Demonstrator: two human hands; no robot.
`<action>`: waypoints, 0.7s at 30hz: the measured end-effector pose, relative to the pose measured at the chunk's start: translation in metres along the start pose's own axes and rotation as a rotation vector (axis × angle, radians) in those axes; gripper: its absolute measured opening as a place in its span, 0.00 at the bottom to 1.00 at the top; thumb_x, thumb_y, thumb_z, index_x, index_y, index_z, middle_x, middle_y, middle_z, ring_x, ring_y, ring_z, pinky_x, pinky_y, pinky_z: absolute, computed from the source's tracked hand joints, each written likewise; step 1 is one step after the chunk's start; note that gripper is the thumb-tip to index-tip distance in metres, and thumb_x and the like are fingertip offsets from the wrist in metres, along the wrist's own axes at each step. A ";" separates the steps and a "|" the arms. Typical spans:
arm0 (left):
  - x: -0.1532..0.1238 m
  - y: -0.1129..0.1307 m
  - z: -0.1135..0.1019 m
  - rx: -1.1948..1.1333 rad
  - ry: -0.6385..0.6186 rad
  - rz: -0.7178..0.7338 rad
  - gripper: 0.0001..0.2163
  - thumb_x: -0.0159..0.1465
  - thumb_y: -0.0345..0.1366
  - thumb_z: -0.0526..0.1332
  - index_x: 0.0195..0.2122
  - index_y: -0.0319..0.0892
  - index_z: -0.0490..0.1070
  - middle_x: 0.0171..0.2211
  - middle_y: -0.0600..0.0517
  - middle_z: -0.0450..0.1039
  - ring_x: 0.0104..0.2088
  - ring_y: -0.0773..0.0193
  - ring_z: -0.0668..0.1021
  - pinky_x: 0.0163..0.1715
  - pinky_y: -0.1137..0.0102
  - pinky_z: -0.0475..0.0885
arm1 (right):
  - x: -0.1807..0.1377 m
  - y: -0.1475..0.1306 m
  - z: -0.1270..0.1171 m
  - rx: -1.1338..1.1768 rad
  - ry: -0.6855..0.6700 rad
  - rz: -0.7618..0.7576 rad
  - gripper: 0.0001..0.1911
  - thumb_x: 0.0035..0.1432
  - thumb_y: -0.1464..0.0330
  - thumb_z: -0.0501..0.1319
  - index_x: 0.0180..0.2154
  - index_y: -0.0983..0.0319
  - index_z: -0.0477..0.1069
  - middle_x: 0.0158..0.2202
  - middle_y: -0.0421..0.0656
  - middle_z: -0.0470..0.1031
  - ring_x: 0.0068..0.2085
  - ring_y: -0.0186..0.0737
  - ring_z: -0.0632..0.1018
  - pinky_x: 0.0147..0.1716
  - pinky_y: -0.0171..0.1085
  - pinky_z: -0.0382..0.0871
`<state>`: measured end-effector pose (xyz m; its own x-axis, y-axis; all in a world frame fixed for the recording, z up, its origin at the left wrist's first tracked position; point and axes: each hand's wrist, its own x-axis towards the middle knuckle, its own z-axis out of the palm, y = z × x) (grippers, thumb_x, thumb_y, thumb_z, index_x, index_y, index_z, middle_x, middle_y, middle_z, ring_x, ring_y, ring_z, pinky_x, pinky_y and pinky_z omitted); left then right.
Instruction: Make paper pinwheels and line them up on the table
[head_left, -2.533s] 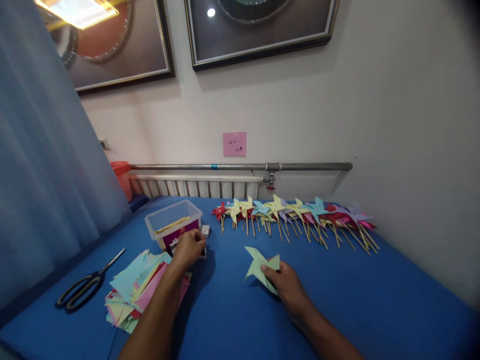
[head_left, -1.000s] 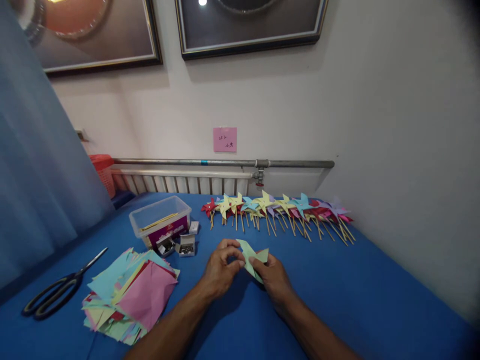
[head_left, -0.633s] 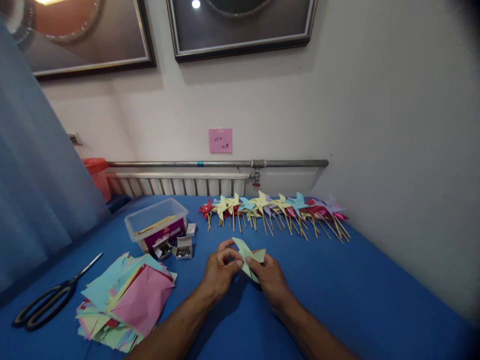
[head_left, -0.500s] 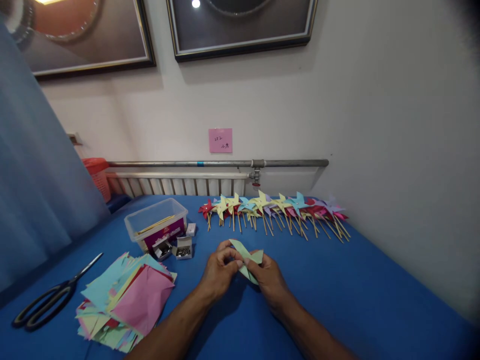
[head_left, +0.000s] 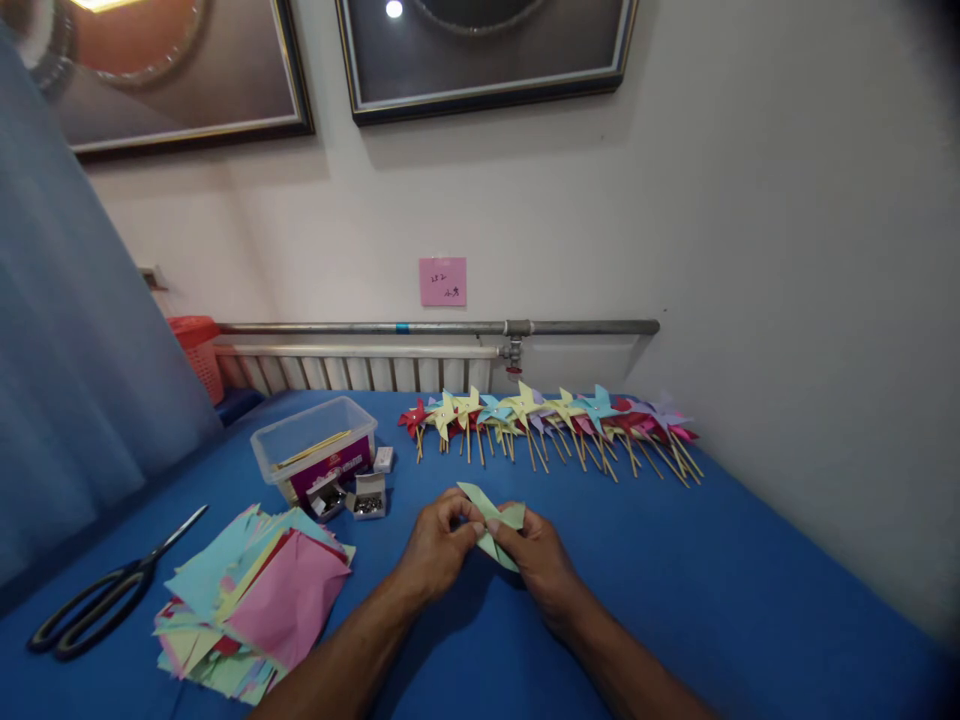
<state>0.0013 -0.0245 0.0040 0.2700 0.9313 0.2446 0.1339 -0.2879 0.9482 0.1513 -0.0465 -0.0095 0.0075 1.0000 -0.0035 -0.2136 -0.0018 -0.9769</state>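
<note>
Between my hands, above the blue tabletop, is a light green paper pinwheel (head_left: 496,551) with its blades folded in towards the middle. My left hand (head_left: 439,540) is closed on its left side, thumb and fingers pinching near the centre. On the other side my right hand (head_left: 536,552) grips the paper, its thumb pressed close to the middle. The fingers hide part of the centre, so I cannot tell whether a pin is there. No stick shows on this pinwheel.
Cut paper sheets (head_left: 285,600) lie in a pile beside black-handled scissors (head_left: 112,598). A clear plastic tub (head_left: 262,440) holds thin sticks, with small boxes of metal pins (head_left: 368,500) before it. Finished pinwheels (head_left: 525,405) on sticks line the back. A blue curtain (head_left: 90,330) hangs left.
Both hands keep their pinch on the green pinwheel, with only a very slight shift of the fingers and paper. The view has moved a little; other things stay put.
</note>
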 end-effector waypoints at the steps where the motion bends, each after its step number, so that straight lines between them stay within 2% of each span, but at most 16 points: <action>1: -0.001 0.000 0.001 0.025 0.013 -0.013 0.04 0.55 0.32 0.60 0.24 0.39 0.70 0.28 0.54 0.67 0.31 0.67 0.70 0.33 0.73 0.64 | 0.000 0.001 0.000 0.003 -0.006 -0.001 0.21 0.43 0.53 0.71 0.29 0.60 0.68 0.21 0.33 0.65 0.23 0.32 0.64 0.23 0.31 0.56; 7: -0.004 0.002 0.004 0.066 0.074 -0.064 0.04 0.55 0.33 0.59 0.25 0.40 0.68 0.22 0.56 0.66 0.26 0.68 0.68 0.29 0.73 0.63 | 0.001 0.004 -0.001 -0.034 -0.014 0.014 0.22 0.44 0.52 0.71 0.29 0.61 0.69 0.21 0.34 0.65 0.23 0.31 0.64 0.23 0.31 0.56; 14: -0.005 0.000 0.005 0.149 0.084 -0.058 0.04 0.57 0.33 0.58 0.26 0.41 0.68 0.23 0.56 0.67 0.27 0.68 0.69 0.31 0.73 0.64 | 0.001 0.004 -0.003 -0.109 -0.019 -0.016 0.22 0.45 0.50 0.69 0.26 0.60 0.68 0.20 0.34 0.63 0.23 0.32 0.63 0.23 0.32 0.56; 21: -0.004 -0.002 0.004 0.150 0.087 -0.049 0.03 0.56 0.33 0.58 0.27 0.41 0.69 0.23 0.57 0.67 0.26 0.68 0.68 0.29 0.73 0.63 | 0.001 0.002 -0.002 -0.101 -0.016 -0.029 0.22 0.44 0.50 0.70 0.30 0.61 0.71 0.24 0.37 0.69 0.26 0.35 0.68 0.26 0.33 0.60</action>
<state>0.0036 -0.0288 0.0008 0.1768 0.9590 0.2214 0.2870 -0.2654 0.9204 0.1524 -0.0458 -0.0121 -0.0040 0.9996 0.0280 -0.1136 0.0273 -0.9932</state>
